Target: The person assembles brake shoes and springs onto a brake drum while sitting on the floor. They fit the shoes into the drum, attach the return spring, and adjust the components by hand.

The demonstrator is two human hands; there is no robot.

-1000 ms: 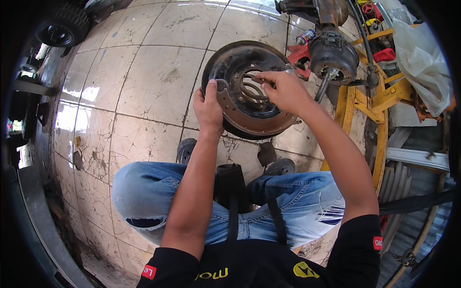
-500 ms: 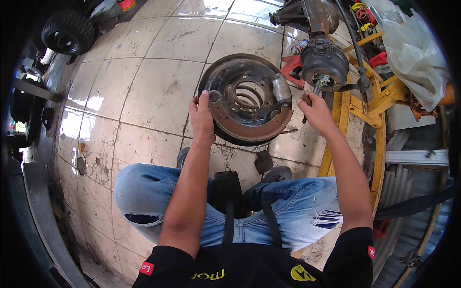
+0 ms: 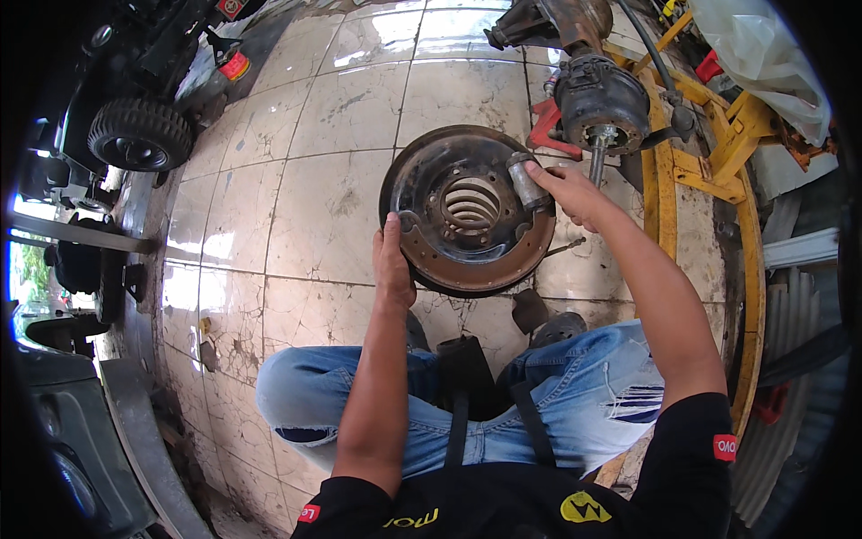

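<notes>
A round black brake backing plate [image 3: 422, 166] lies in front of me, with a curved brown brake shoe [image 3: 476, 272] along its near edge. My left hand [image 3: 393, 265] grips the plate's left rim and the end of the shoe, thumb on top. At the plate's right side sits a silvery wheel cylinder [image 3: 528, 185]. My right hand [image 3: 573, 196] holds it from the right, its thumb on the upper end and the other fingers partly hidden. Through the plate's central hole, the coils of a spring [image 3: 471, 205] show underneath.
An axle housing with a drum [image 3: 602, 99] and protruding shaft stands beyond my right hand, near a red stand [image 3: 548, 130]. A yellow metal frame [image 3: 660, 198] runs along the right. A dark flat piece [image 3: 530, 312] lies by my shoe. A vehicle's tire [image 3: 141, 135] is far left.
My right hand has moved left from beside the plate onto the wheel cylinder. My left hand keeps its hold on the rim. The whole view has shifted.
</notes>
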